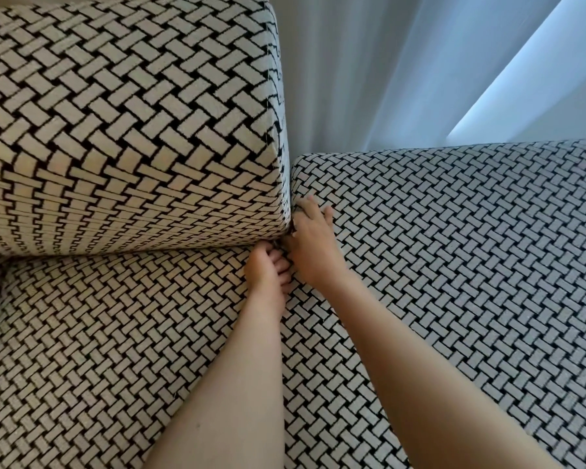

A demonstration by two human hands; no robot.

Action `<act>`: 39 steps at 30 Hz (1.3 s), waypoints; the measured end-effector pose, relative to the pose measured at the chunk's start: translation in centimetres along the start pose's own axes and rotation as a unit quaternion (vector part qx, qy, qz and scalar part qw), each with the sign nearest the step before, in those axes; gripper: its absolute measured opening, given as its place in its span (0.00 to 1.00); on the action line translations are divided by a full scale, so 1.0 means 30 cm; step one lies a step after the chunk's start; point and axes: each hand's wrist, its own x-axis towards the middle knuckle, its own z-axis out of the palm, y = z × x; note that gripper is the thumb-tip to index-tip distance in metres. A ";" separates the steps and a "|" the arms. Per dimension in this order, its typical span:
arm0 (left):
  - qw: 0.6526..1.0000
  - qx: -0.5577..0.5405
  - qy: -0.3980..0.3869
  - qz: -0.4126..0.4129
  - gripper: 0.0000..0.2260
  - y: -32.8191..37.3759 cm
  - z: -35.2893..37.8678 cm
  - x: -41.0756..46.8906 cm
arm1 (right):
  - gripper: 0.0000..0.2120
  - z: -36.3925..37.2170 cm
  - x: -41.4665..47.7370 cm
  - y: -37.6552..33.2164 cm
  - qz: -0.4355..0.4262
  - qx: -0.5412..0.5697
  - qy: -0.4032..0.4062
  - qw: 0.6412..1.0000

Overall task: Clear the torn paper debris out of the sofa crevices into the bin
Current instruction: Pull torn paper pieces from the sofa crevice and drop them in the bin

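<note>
My left hand (266,274) sits at the corner where the seat cushion (115,350), back cushion (126,130) and armrest (454,265) meet. Its fingers are curled, with the tips against the crevice; whether they hold anything is hidden. My right hand (313,247) lies on the armrest's inner edge, fingers stretched toward the gap beside the back cushion, their tips partly hidden. A small pale scrap of paper (294,231) shows at the gap by my right thumb. No bin is in view.
The whole sofa wears a black-and-cream woven-pattern cover. Pale curtains (369,72) hang behind the sofa, with a bright strip of window light (508,79) at the upper right.
</note>
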 end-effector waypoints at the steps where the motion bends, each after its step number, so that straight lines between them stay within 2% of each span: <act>1: 1.000 -0.008 -0.012 -0.002 0.19 -0.002 -0.009 0.008 | 0.18 -0.006 -0.013 0.009 0.012 0.052 0.018 0.998; 5: 0.997 -0.032 -0.074 -0.007 0.18 -0.005 -0.046 0.028 | 0.10 -0.046 -0.092 0.011 0.099 0.240 0.064 0.963; 11: 0.996 0.008 -0.088 0.034 0.16 -0.019 -0.056 0.011 | 0.08 -0.084 -0.139 -0.010 0.140 0.432 -0.011 0.891; 16: 0.993 0.041 -0.097 0.061 0.18 -0.027 -0.057 0.009 | 0.04 -0.095 -0.140 0.010 0.161 0.475 -0.015 0.865; 20: 0.991 0.037 -0.117 0.050 0.15 -0.025 -0.064 0.010 | 0.02 -0.108 -0.120 0.023 0.154 0.435 -0.081 0.883; 23: 0.990 0.030 -0.134 0.034 0.14 -0.016 -0.076 0.011 | 0.05 -0.119 -0.112 0.014 0.144 0.395 -0.145 0.896; 26: 0.989 0.024 -0.143 0.019 0.14 -0.010 -0.079 0.008 | 0.11 -0.126 -0.108 0.019 0.138 0.383 -0.169 0.897; 29: 0.990 0.017 -0.142 0.008 0.15 -0.007 -0.076 -0.001 | 0.19 -0.144 -0.108 0.040 0.148 0.460 -0.156 0.861; 32: 0.991 0.031 -0.131 0.014 0.13 -0.008 -0.082 -0.003 | 0.27 -0.163 -0.112 0.076 0.166 0.547 -0.130 0.810; 37: 0.985 0.022 -0.173 0.019 0.15 -0.020 -0.108 0.004 | 0.24 -0.193 -0.125 0.096 0.204 0.645 -0.069 0.733; 39: 0.983 0.002 -0.183 0.023 0.17 -0.029 -0.115 0.001 | 0.21 -0.200 -0.130 0.103 0.214 0.649 -0.050 0.728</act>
